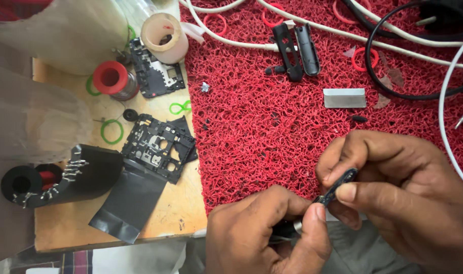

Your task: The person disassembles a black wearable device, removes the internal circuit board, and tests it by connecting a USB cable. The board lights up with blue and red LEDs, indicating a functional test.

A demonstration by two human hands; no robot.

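At the worktop's near edge, over the red mat (251, 127), the right hand (394, 187) pinches a small black part (338, 185); the left hand (267, 233) grips a tool against its end. Phone frames (157, 147) lie stripped; the work looks mid-way.

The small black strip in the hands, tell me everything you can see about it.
The black strip is a thin, narrow piece, dark and slightly glossy, like plastic or a small circuit part. It lies slanted, its upper end to the right. The right hand pinches its upper half between thumb and fingers; the left hand grips its lower end, where a little pale metal shows. It is held above the near edge of the red mat, touching only the fingers. Finer detail is too small to tell.
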